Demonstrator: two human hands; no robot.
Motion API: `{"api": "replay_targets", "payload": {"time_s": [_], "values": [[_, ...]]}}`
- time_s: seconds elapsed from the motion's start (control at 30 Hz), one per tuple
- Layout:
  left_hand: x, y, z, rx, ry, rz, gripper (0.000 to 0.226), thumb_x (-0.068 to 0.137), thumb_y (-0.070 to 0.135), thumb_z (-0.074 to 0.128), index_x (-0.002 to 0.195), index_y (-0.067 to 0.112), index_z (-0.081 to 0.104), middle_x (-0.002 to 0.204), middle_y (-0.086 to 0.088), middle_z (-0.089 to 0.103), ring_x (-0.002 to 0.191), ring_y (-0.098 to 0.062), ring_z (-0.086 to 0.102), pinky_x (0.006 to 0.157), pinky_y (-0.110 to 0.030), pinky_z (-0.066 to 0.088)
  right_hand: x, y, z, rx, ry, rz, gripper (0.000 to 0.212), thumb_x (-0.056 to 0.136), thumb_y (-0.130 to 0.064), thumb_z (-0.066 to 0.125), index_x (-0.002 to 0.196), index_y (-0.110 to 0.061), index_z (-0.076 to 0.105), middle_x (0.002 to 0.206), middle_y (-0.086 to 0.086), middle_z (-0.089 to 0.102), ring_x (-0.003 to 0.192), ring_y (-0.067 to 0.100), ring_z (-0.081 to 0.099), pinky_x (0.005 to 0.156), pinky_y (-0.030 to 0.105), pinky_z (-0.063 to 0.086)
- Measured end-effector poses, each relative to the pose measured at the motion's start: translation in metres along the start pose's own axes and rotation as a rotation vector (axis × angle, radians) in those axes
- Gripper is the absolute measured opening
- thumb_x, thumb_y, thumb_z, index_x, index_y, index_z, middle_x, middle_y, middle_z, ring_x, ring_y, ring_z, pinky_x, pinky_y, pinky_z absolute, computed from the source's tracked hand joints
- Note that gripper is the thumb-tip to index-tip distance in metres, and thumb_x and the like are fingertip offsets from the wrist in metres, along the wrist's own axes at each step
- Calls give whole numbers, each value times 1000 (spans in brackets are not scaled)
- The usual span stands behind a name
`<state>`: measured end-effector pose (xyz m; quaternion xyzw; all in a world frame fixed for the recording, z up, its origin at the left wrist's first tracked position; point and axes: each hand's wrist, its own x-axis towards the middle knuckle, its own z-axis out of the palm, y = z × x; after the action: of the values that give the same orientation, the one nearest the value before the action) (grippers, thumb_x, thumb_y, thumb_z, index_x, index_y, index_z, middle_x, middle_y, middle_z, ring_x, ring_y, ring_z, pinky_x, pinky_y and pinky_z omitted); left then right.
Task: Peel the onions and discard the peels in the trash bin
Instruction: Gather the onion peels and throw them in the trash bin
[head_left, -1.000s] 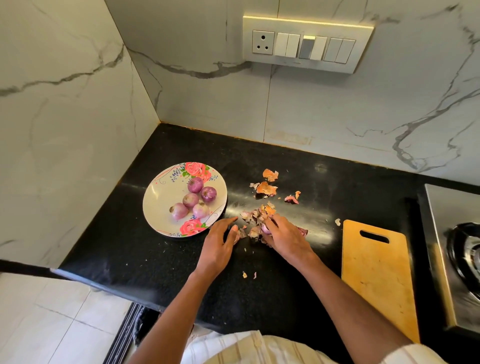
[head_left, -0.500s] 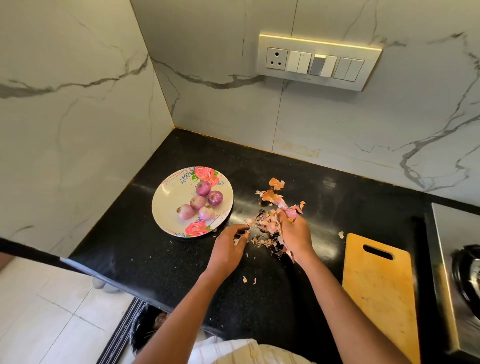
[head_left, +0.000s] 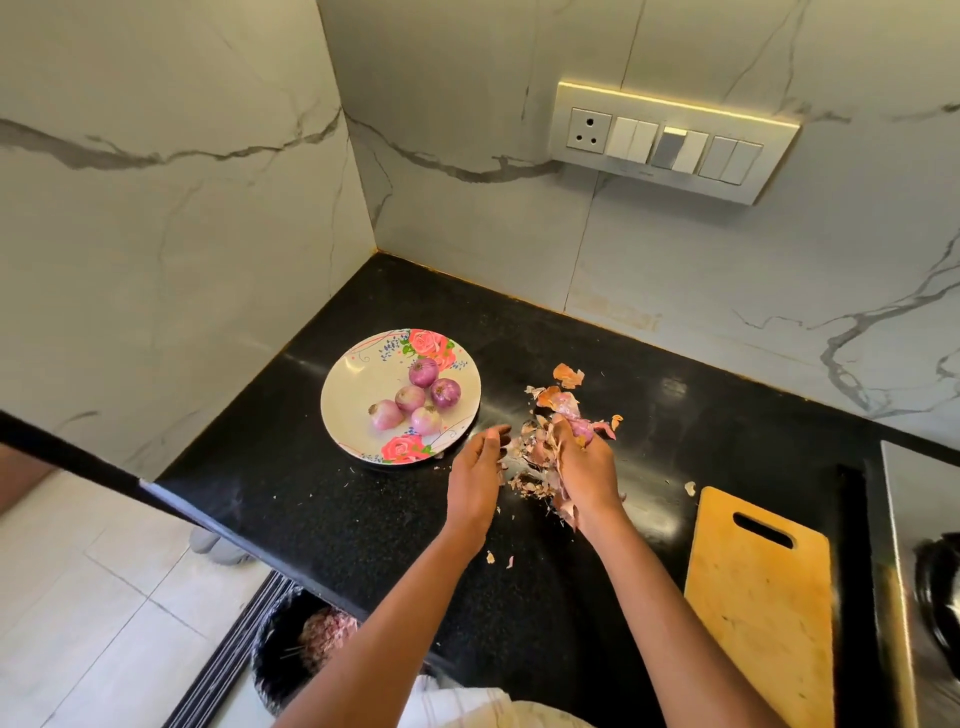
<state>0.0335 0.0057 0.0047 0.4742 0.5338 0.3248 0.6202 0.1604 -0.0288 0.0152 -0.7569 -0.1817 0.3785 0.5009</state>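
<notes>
Now my right hand (head_left: 584, 470) clutches a bunch of onion peels (head_left: 563, 506) above the counter (head_left: 311, 499); my left hand (head_left: 475, 473) hovers beside it, fingers relaxed.

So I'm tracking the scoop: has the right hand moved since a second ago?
Yes. The right hand has risen off the countertop, gripping onion peels.

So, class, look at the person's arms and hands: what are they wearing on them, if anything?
Nothing shows on them. Both forearms are bare up to the bottom edge of the picture, with no sleeve, watch or bracelet. The left hand and right hand have no gloves, and I see no rings. A pale striped cloth shows at the body, below the arms.
</notes>
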Motion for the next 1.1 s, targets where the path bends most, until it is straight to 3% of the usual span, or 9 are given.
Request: {"api": "replay_targets", "payload": {"time_s": [0.1, 0.23, 0.4, 0.53, 0.63, 0.73, 0.83, 0.97, 1.1], "values": [[-5, 12, -2, -247, 90, -25, 30, 109, 33, 43, 121, 28, 69, 124, 4, 72, 121, -14, 63, 110, -42, 48, -15, -23, 19, 71, -88, -20, 30, 102, -41, 55, 94, -18, 74, 94, 9, 77, 88, 23, 74, 79, 36, 56], [-10, 18, -41, -288, 220, 31, 33, 107, 38, 45, 129, 26, 67, 124, 5, 72, 122, -14, 63, 112, -44, 46, -37, -50, 49, 88, -225, -29, 27, 104, -36, 55, 101, -14, 72, 85, 10, 75, 76, 22, 72, 50, 35, 49], [-27, 10, -134, -119, 430, 153, 33, 109, 38, 42, 130, 32, 66, 130, 14, 66, 125, -3, 56, 113, -36, 42, -72, -58, 120, 46, -423, -64, 19, 103, -35, 56, 105, -20, 68, 80, -5, 71, 58, 4, 63, 52, 20, 47], [-53, -2, -209, -76, 586, 184, 34, 108, 40, 42, 132, 33, 65, 133, 14, 64, 127, -2, 54, 110, -30, 41, -116, -58, 190, -35, -634, -93, 25, 103, -35, 56, 104, -15, 70, 60, -4, 65, 46, 23, 53, 42, 28, 42], [-77, -9, -258, -155, 707, 149, 34, 108, 38, 42, 124, 26, 69, 117, 0, 72, 109, -15, 66, 94, -31, 51, -153, -53, 243, -82, -780, -91, 24, 101, -37, 59, 104, -16, 72, 73, -2, 74, 72, 42, 69, 65, 50, 56], [-95, -15, -309, -402, 743, 48, 38, 111, 36, 33, 108, 27, 70, 99, 8, 77, 93, -6, 70, 81, -22, 52, -188, -45, 295, -128, -881, -81, 34, 101, -36, 58, 105, -3, 69, 64, -2, 71, 54, 21, 61, 51, 26, 49], [-102, -39, -353, -668, 789, -34, 46, 112, 39, 28, 121, 18, 68, 114, 1, 74, 108, -15, 65, 87, -26, 51, -216, -31, 337, -93, -939, -41, 27, 102, -32, 58, 108, -9, 70, 65, -1, 68, 60, 23, 55, 49, 23, 43], [-113, -107, -400, -834, 895, -152, 49, 112, 39, 27, 133, 9, 61, 114, -5, 69, 101, -18, 65, 88, -30, 49, -234, 36, 392, -199, -960, 19, 23, 101, -38, 60, 96, -17, 67, 76, 8, 66, 53, 14, 53, 46, 23, 42], [-104, -184, -430, -868, 920, -242, 51, 111, 41, 27, 138, 12, 59, 119, -4, 65, 104, -15, 58, 95, -29, 46, -227, 112, 436, -378, -923, -10, 29, 101, -40, 60, 101, -12, 69, 73, -1, 63, 62, 14, 57, 59, 29, 46]]}}
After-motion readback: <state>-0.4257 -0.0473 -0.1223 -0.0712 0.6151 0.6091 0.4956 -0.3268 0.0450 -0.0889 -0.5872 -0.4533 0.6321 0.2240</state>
